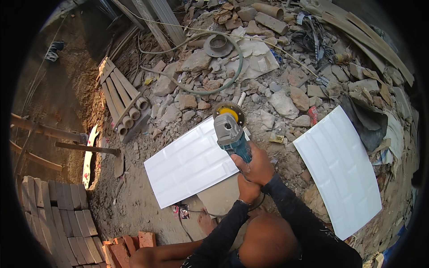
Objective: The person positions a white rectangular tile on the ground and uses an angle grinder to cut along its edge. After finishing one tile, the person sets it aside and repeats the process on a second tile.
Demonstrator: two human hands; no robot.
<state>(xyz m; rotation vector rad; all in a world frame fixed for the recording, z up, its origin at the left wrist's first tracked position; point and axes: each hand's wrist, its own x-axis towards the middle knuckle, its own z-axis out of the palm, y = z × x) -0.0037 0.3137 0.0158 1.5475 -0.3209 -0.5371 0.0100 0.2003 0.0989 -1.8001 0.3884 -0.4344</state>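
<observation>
I hold an angle grinder (pixel 237 145) with a teal body, grey gear head and yellow guard. My right hand (pixel 259 164) wraps round its body. Just below, my left hand (pixel 248 190) is closed round its rear end, where a dark cord trails away. The grinder's toothed disc (pixel 242 117) is at the far right corner of a white tile (pixel 190 165) with a raised brick-like pattern; whether it touches the tile, I cannot tell. Beneath the tile's near edge lies a grey slab (pixel 219 196).
A second white tile (pixel 342 172) lies to the right, beside a black sheet (pixel 366 120). Rubble (pixel 286 102) and a looped green hose (pixel 239 67) spread beyond. Bundled tubes (pixel 123 98) lie at left, stacked bricks (pixel 62 214) near left. My bare foot (pixel 207 222) is by the slab.
</observation>
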